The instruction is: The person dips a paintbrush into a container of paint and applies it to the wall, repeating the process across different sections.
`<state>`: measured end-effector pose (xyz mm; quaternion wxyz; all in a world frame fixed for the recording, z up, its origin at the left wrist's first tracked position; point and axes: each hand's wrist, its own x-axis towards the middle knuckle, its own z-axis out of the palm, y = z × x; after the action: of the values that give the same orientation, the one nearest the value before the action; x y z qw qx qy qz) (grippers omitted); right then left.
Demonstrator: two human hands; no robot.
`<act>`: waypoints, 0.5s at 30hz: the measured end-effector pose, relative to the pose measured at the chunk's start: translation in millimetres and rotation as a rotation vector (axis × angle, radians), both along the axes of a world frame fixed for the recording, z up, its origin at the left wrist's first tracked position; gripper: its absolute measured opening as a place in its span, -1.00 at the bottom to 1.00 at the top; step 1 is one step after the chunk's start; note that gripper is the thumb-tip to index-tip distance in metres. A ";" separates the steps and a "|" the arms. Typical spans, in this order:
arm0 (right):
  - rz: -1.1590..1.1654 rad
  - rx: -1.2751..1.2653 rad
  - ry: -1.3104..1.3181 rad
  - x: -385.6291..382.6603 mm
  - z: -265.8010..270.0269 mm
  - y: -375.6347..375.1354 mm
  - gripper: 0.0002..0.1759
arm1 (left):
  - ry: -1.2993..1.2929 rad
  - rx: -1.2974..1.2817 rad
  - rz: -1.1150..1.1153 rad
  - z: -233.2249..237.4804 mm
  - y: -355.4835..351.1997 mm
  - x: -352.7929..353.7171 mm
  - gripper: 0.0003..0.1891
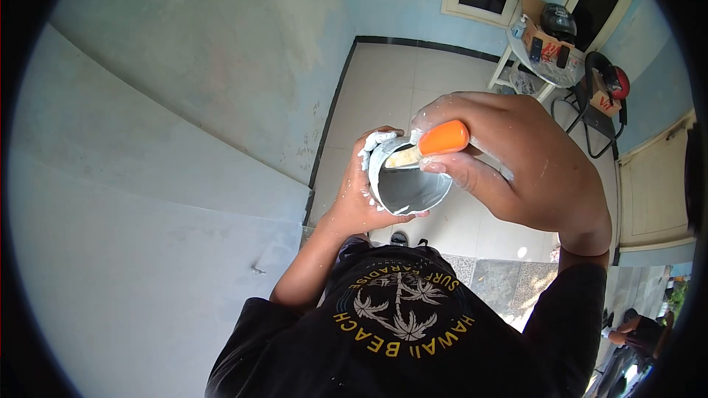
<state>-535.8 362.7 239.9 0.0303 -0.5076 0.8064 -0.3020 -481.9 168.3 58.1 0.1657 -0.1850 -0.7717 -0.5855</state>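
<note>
My left hand [358,191] is wrapped round a round container [413,190] whose rim is smeared with white paste; its inside looks grey. Between the fingers and thumb of my right hand [516,155] is a scraper with an orange handle [445,138]. The scraper's pale, paste-coated end [403,158] rests at the container's rim, over the opening. White specks mark both hands.
A patchy blue-grey wall [214,66] rises on the left. At the back right, a small table [516,48] bears a cardboard box and a black helmet [559,22]. Beside it a chair [601,125] holds a box and a red helmet. Another person [640,335] is at the lower right.
</note>
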 end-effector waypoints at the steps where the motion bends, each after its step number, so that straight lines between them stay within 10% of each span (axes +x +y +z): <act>1: 0.007 -0.004 -0.007 -0.4 -2.1 0.3 -0.73 | -0.012 0.028 -0.002 0.4 1.4 0.2 0.15; 15: -0.004 -0.084 0.105 -1.9 -9.3 8.9 -0.75 | -0.018 0.071 -0.014 -0.9 6.4 -1.9 0.15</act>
<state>-537.7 371.6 230.6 -0.0342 -0.5220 0.7945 -0.3085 -483.9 174.7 57.2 0.1613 -0.1790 -0.7505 -0.6154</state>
